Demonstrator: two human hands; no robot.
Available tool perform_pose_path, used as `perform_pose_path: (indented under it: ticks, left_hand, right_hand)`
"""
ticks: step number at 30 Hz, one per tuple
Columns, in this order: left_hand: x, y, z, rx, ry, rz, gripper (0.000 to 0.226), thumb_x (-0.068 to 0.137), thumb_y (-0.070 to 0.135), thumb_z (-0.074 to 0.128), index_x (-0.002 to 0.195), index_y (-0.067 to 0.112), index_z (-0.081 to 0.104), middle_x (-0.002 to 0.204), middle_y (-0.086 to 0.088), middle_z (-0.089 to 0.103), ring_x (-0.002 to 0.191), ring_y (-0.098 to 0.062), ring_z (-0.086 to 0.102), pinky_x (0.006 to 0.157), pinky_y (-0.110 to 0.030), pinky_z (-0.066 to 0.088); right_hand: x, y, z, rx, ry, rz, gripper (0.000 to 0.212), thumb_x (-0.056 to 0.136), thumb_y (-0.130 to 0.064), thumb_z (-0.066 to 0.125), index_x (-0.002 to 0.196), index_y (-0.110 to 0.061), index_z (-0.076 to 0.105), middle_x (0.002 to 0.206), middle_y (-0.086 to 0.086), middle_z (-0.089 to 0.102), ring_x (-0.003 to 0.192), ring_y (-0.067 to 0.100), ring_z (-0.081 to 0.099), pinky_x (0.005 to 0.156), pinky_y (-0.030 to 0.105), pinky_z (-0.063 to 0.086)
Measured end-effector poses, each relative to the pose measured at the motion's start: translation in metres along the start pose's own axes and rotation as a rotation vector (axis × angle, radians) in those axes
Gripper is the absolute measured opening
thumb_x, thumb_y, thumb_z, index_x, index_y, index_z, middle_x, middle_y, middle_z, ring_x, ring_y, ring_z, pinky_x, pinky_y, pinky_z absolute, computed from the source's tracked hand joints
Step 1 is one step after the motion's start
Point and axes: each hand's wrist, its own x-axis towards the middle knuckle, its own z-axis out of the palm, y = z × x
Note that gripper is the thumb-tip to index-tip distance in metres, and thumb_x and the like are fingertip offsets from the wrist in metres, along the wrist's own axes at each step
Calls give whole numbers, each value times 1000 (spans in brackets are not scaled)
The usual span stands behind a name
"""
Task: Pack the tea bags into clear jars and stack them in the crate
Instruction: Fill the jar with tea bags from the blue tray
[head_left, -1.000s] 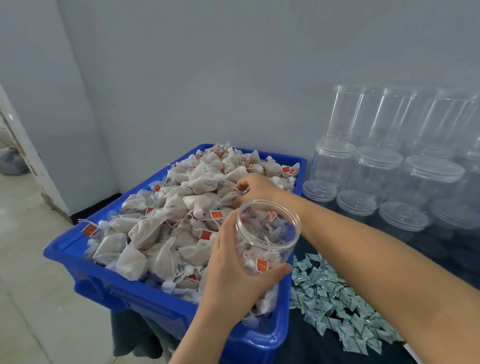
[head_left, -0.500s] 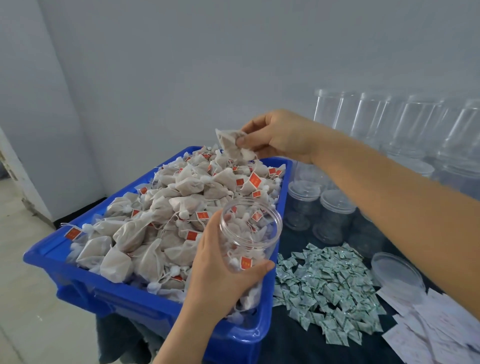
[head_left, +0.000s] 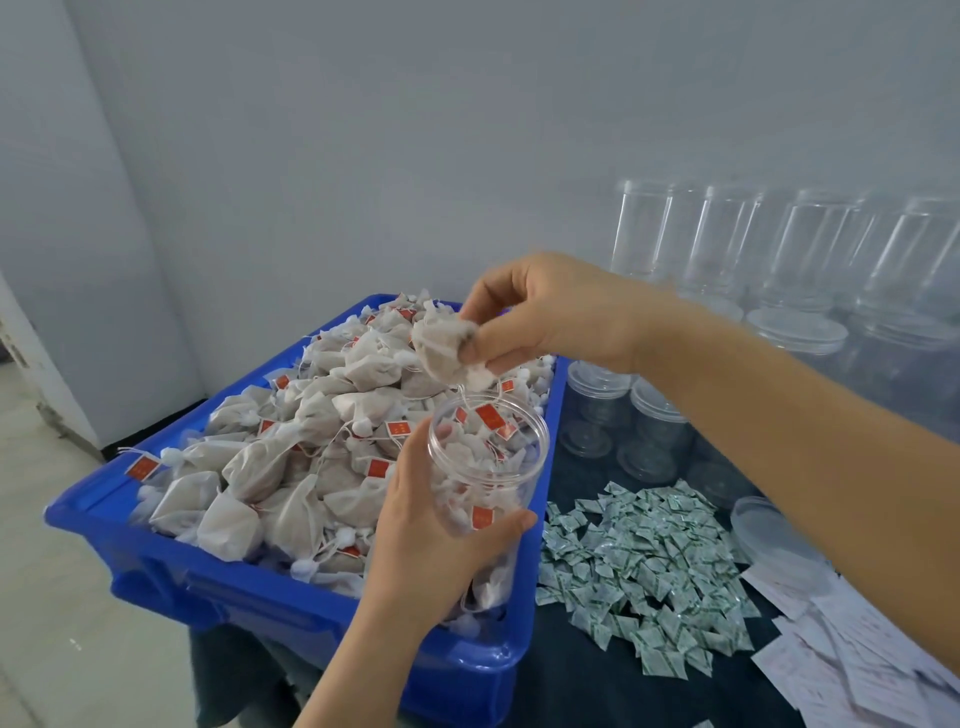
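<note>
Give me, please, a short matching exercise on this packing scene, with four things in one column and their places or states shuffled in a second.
Things:
1. open jar
2. tea bag
3. green sachets
4. blue crate

Places or states:
A. heaped with tea bags
B. spread loose on the dark cloth
C. pinched in the right hand above the jar mouth
D. gripped in the left hand, partly filled

Pairs: 1-D, 2-C, 3-B, 4-A
</note>
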Motion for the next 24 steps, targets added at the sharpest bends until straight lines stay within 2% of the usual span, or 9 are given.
perform_pose_path:
  ticks: [4, 10, 12, 14, 16, 18, 19, 21, 24]
  left_hand:
    - [1, 1, 1, -5, 15, 18, 97, 44, 58, 85, 125, 61, 32, 128, 23, 52, 120, -6, 52, 95, -42, 50]
    - [1, 1, 0, 1, 14, 19, 102, 45, 59, 84, 132, 52, 32, 129, 19, 52, 120, -9, 51, 96, -44, 49]
    - [0, 0, 1, 10, 24, 2, 106, 43, 64, 82, 131, 58, 25, 132, 21, 50, 121, -5, 50, 97, -38, 48]
    - [0, 1, 1, 6, 29, 5, 103, 41, 66, 82, 124, 71, 20, 132, 25, 48, 121, -2, 49, 96, -32, 46]
    - [1, 1, 1, 0, 21, -1, 105, 41, 65, 83, 128, 64, 22, 132, 21, 50, 120, -5, 51, 96, -36, 48]
    - [2, 0, 2, 2, 10, 0, 107, 43, 62, 83, 134, 51, 29, 128, 18, 54, 116, -6, 54, 94, -40, 51]
    - [2, 1, 2, 1, 13, 11, 103, 43, 60, 83, 131, 52, 32, 124, 20, 55, 114, -3, 55, 91, -37, 51]
    - [2, 3, 2, -5, 32, 36, 91, 43, 58, 83, 119, 66, 33, 118, 27, 56, 107, 7, 55, 83, -23, 48]
    - [2, 4, 1, -18, 65, 45, 88, 42, 56, 82, 110, 74, 30, 115, 31, 55, 103, 13, 54, 74, -15, 44]
  right_hand:
    - [-9, 9, 10, -79, -71, 20, 18, 78, 2, 77, 81, -13, 68, 64, -12, 71, 63, 0, 68, 61, 10, 50]
    - [-11, 13, 20, -423, -52, -8, 23, 77, -10, 82, 72, -26, 66, 66, -17, 64, 60, -9, 60, 57, 6, 46]
    - [-11, 14, 24, -587, -45, -41, 17, 80, -9, 79, 77, -23, 69, 66, -20, 58, 61, -8, 57, 58, 2, 42]
    - [-10, 14, 30, -732, -45, -89, 9, 84, -9, 74, 90, -16, 74, 71, -19, 56, 62, -5, 54, 58, 0, 39]
    - [-8, 14, 37, -788, -61, -121, 12, 88, -12, 70, 98, -14, 75, 80, -13, 63, 68, -1, 55, 59, 1, 38]
    - [-4, 15, 45, -823, -91, -142, 15, 91, -15, 66, 102, -14, 76, 95, -6, 72, 80, 4, 60, 69, 9, 44]
    - [-2, 16, 49, -852, -107, -150, 16, 92, -16, 64, 102, -13, 76, 98, -3, 73, 85, 8, 62, 75, 17, 48]
    - [3, 18, 57, -918, -138, -162, 18, 93, -16, 59, 98, -9, 75, 96, 3, 73, 87, 16, 64, 80, 27, 51]
    - [8, 20, 63, -942, -142, -162, 21, 94, -14, 55, 104, -8, 73, 99, 4, 72, 90, 18, 65, 77, 25, 50]
